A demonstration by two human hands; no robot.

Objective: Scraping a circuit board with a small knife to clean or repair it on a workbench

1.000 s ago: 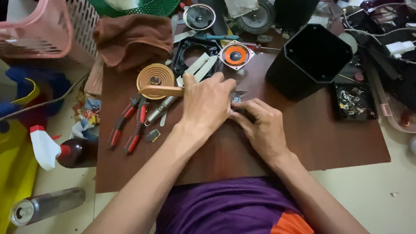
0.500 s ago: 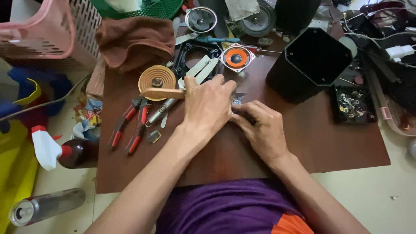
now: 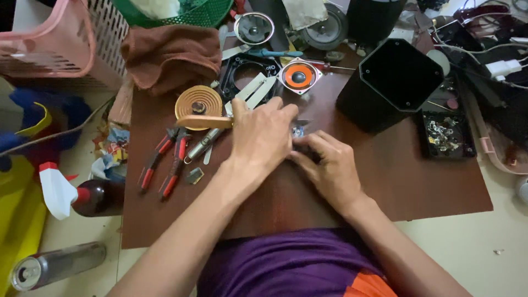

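- Both hands are down in the middle of my brown tabletop (image 3: 418, 181), working on one tiny thing.
- My left hand (image 3: 263, 135) lies palm down with the fingers together, pressing on a small shiny metal part (image 3: 298, 131). Only a bit of that part peeks out past my knuckles, so I honestly can't tell what it is.
- My right hand (image 3: 329, 165) is right up against the left one, fingertips pinched together at the same spot. Can't tell if they're actually gripping the part or just touching it, the left hand covers too much.
- Just left of my left hand there's a flat coil of tan tape (image 3: 198, 103), with its loose end running toward my thumb.
- Below that lie a silver pen-like tool (image 3: 202, 145) and two pairs of red-handled pliers (image 3: 165, 162), side by side.
- Straight ahead of my fingers sits a small orange speaker (image 3: 298, 75), next to a black square frame (image 3: 245, 74).
- A big black speaker box (image 3: 391, 82) stands to the right, open side up, well clear of my hands.
- A little black tray of screws and bits (image 3: 446, 135) sits near the right edge.
- A brown rag (image 3: 170, 55) is bunched up at the back left corner.
- On the floor to the left: a brown spray bottle (image 3: 91, 197) and a metal can (image 3: 55, 265).
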